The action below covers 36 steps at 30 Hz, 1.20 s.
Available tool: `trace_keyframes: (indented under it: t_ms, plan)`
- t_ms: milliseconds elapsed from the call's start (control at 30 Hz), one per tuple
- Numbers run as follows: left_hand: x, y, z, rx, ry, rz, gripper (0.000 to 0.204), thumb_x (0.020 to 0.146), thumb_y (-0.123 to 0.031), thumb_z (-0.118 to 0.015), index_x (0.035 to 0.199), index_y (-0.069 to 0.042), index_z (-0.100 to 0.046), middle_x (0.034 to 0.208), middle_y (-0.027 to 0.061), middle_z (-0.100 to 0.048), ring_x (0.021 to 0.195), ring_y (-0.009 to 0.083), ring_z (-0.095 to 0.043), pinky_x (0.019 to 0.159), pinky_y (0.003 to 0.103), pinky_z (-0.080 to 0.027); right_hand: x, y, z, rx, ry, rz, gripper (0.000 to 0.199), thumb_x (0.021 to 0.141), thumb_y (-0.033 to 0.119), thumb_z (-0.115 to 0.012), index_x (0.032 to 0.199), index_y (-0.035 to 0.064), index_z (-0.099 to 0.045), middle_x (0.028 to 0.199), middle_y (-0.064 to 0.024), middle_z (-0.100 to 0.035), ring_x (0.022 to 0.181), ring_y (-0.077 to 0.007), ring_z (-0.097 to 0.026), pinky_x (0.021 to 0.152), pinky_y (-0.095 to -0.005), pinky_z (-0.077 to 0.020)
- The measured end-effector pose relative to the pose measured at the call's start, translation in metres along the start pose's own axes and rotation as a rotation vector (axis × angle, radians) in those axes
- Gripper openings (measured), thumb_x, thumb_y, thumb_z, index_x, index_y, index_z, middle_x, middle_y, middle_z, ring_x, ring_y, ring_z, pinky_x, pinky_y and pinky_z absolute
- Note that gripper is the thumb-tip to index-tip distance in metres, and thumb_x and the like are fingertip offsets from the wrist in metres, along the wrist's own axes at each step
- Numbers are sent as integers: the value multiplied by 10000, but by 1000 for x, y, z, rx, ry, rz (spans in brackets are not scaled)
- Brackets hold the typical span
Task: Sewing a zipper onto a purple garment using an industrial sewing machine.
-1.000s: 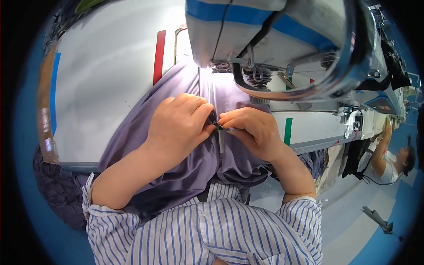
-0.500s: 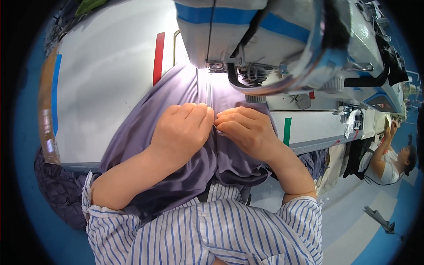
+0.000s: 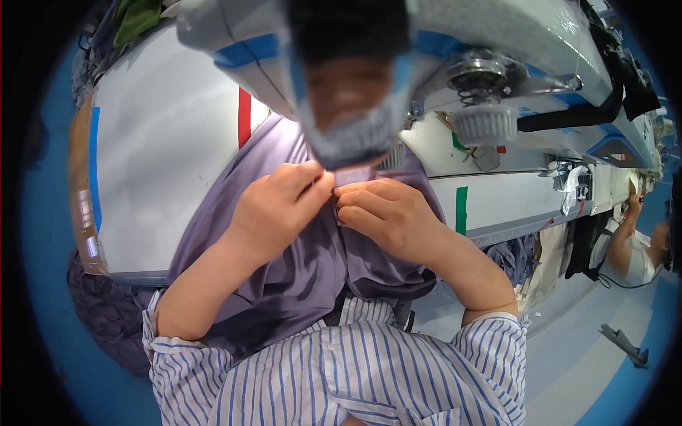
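Note:
Purple fabric (image 3: 298,284) drapes from beneath the sewing machine (image 3: 455,42) over the table's front edge and down onto my lap. Both of my hands pinch it close together, just in front of the machine head. My left hand (image 3: 273,206) grips the cloth between thumb and curled fingers. Beside it, my right hand (image 3: 387,216) has its fingers closed on the same cloth near a fold line. A shiny rounded guard on the machine, with a reflection in it, hides the needle and the presser foot.
The white table (image 3: 156,170) bears red tape (image 3: 244,117) and green tape (image 3: 462,211). A dark purple fabric heap (image 3: 106,312) lies low at the left. Green cloth (image 3: 138,18) sits at the far left. To the right, another person (image 3: 629,248) works farther along the row.
The view has shifted, so the machine's guard now covers the needle area. My left hand's thumb side has turned up a little; both hands still hold the cloth near the machine.

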State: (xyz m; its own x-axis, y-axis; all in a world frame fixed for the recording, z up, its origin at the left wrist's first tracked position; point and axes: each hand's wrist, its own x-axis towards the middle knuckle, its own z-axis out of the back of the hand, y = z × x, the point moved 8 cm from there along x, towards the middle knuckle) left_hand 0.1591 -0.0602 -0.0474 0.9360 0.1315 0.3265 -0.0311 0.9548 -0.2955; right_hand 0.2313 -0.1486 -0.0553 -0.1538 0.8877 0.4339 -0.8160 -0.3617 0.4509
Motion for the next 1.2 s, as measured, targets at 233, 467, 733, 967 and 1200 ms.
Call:
trace_keyframes:
  t_ms: [233,467,733,967,1200]
  plan:
    - [-5,19,-4,-335,-126,57,223,725,-58,-753,915,-65,-638,902,39,-620,790,225,-611,662,323,-503,-1,1,1,41,-47,4,179,773,130,-618,938,69,-587,1045,-38,-620,980,-185,-624,773,-300,-518]
    - [-2,17,5,-244,-159,4,185,720,-111,-751,875,-87,-654,901,9,-629,819,197,-600,689,312,-503,1,3,7,56,-72,2,216,782,115,-638,985,46,-608,1081,-66,-645,988,-203,-647,783,-315,-529]
    - [-3,18,5,-211,-179,-62,179,730,-130,-747,869,-102,-637,882,4,-643,768,185,-630,652,311,-503,6,3,3,55,-18,-4,187,761,104,-654,930,40,-605,1040,-70,-650,963,-203,-649,802,-329,-535]
    - [-2,20,-6,-79,-74,69,205,699,-87,-707,886,-94,-625,870,1,-601,749,179,-598,639,288,-485,10,5,4,38,-15,-9,155,763,100,-666,890,39,-599,998,-59,-648,969,-195,-650,804,-329,-537]
    - [-10,15,7,-103,-128,-72,244,735,-91,-642,978,-82,-654,970,3,-607,876,170,-602,693,301,-477,8,1,1,69,20,-61,188,735,91,-725,897,39,-646,966,-69,-693,916,-213,-688,742,-319,-543]
